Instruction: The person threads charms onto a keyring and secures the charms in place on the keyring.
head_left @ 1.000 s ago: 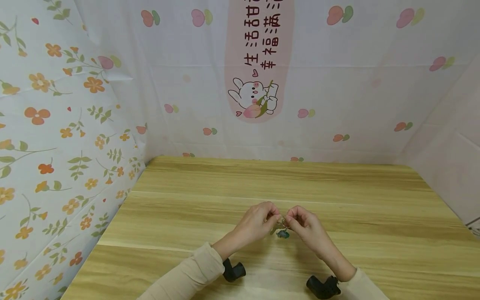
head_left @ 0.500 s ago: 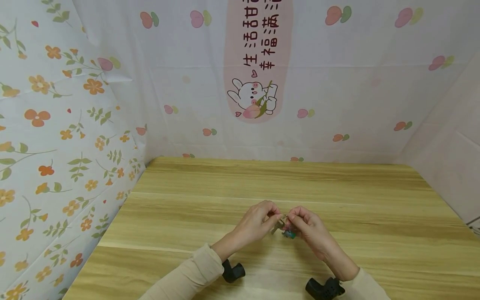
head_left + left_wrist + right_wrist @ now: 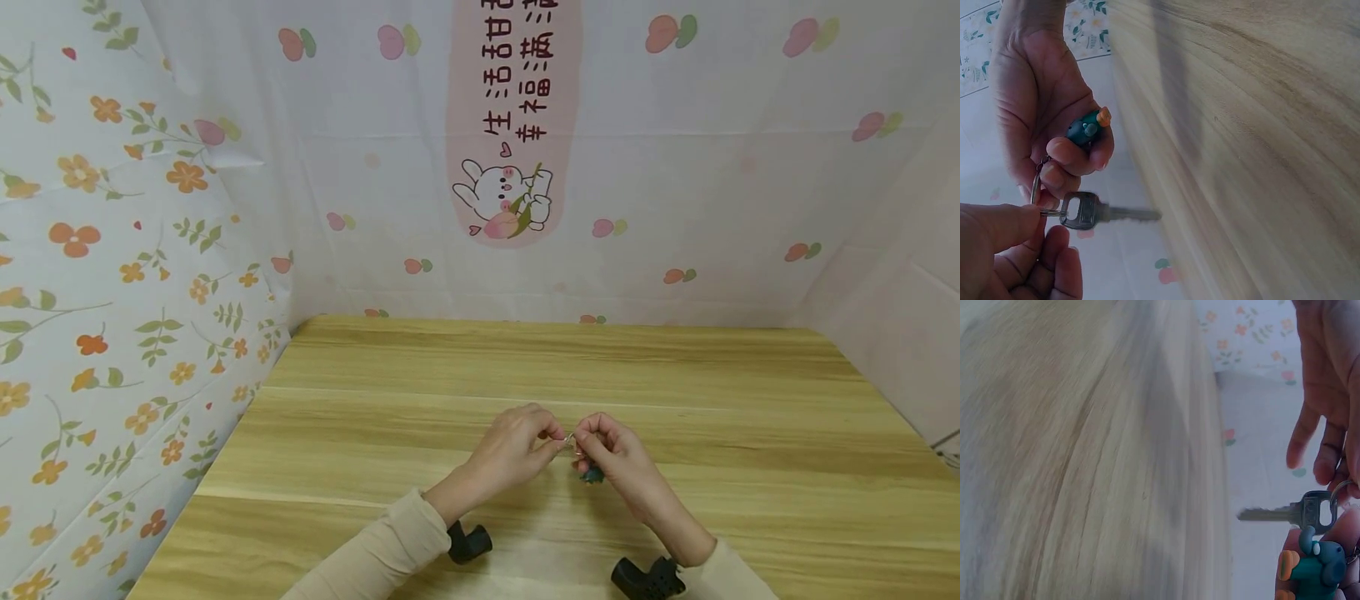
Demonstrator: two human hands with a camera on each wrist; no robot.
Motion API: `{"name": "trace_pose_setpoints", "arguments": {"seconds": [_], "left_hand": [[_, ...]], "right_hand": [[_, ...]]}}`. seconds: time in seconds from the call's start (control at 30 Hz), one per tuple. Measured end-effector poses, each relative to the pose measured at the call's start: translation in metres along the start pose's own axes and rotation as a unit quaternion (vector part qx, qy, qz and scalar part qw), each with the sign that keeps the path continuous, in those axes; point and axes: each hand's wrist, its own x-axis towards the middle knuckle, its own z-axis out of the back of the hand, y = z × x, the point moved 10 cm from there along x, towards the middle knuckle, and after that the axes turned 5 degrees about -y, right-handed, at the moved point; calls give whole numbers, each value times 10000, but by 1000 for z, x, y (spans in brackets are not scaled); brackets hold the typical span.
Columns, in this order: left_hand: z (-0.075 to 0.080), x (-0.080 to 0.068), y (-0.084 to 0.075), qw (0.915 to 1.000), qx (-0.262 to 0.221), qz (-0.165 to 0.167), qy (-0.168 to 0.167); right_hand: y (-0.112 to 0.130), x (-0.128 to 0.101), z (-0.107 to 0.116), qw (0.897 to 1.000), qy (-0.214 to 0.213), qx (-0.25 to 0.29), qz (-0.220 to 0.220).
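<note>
Metal key point(image 3: 1088, 211) on thin ring point(image 3: 1036, 181)

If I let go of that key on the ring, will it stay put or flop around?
Probably it flops: the key hangs by its head hole on a thin ring, so it can pivot. Flat metal, so likely stiff and slippery. The small green charm would probably dangle too.

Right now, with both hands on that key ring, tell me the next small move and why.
Probably slide the key a little further along the key ring. The left hand pinches the ring where the key's head hangs, while the right hand holds the ring and the green charm. Whether the key is going on or coming off cannot be told.
</note>
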Motion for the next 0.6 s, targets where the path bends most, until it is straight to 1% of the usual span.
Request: {"name": "trace_pose_setpoints", "arguments": {"seconds": [0.1,0.27,0.43,0.53,0.6], "left_hand": [[0,-1,2,9998,-201,51,13],[-1,-2,3,9989,-460,51,30],[-1,-4,4,9972,-732,66,121],[-2,-5,5,9958,-877,117,237],[-3,-4,6,9950,-932,168,307]], "right_hand": [[0,1,1,9999,-105,-86,19],[-2,2,4,9998,-198,-58,-31],[-1,0,4,9999,-97,-73,-2],[1,-1,3,9998,-65,-158,126],[5,-2,3,9989,-95,-318,337]]}}
